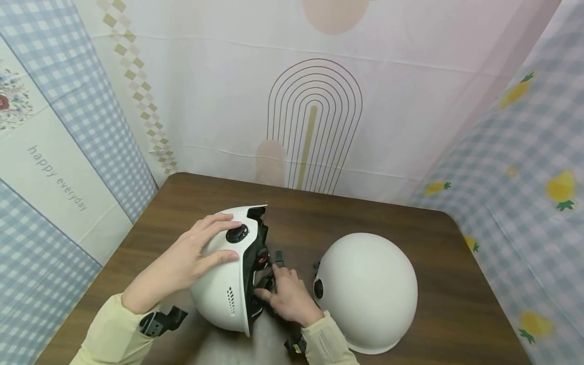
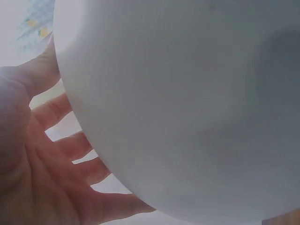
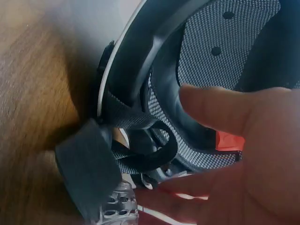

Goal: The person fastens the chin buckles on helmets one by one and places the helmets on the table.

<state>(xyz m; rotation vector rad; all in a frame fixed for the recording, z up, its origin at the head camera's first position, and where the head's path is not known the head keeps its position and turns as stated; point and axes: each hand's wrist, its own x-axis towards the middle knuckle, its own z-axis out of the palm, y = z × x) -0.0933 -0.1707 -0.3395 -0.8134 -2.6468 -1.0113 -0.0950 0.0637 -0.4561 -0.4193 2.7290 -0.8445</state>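
Observation:
A white helmet (image 1: 212, 299) with a black dial and black rim lies tipped on its side, its opening facing right. My left hand (image 1: 201, 253) rests spread over its shell, fingertips beside the dial; the left wrist view shows those fingers (image 2: 56, 112) against the smooth white curve. At the opening, my right hand (image 1: 289, 296) touches the black straps, thumb and index finger apart. The right wrist view shows a looped black strap (image 3: 161, 152), a dark pad (image 3: 89, 168), a clear perforated piece (image 3: 119, 206) and a red tab (image 3: 229, 140). Some right fingertips are hidden behind the straps.
A second white helmet (image 1: 369, 289) sits dome up just right of my right hand. Both are on a brown wooden table (image 1: 438, 274) with rounded back corners. Patterned cloth (image 1: 219, 101) hangs behind and at both sides.

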